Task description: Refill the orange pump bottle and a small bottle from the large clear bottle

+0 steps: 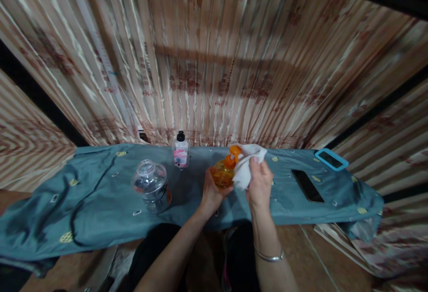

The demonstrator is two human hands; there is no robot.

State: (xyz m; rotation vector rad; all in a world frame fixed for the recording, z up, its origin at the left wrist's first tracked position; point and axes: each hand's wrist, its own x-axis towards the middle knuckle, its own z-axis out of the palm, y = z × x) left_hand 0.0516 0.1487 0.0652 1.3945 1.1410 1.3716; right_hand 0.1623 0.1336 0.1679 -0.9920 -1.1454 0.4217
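Note:
My left hand grips an orange bottle with an orange flip cap, held just above the blue-grey cloth-covered surface. My right hand holds a crumpled white cloth pressed against the right side and cap of the bottle. A silver bracelet sits on my right wrist.
A clear glass jar with a lid stands to the left. A small clear bottle with a black cap and pink label stands at the back. A black phone and a blue-framed device lie on the right. Striped curtains hang behind.

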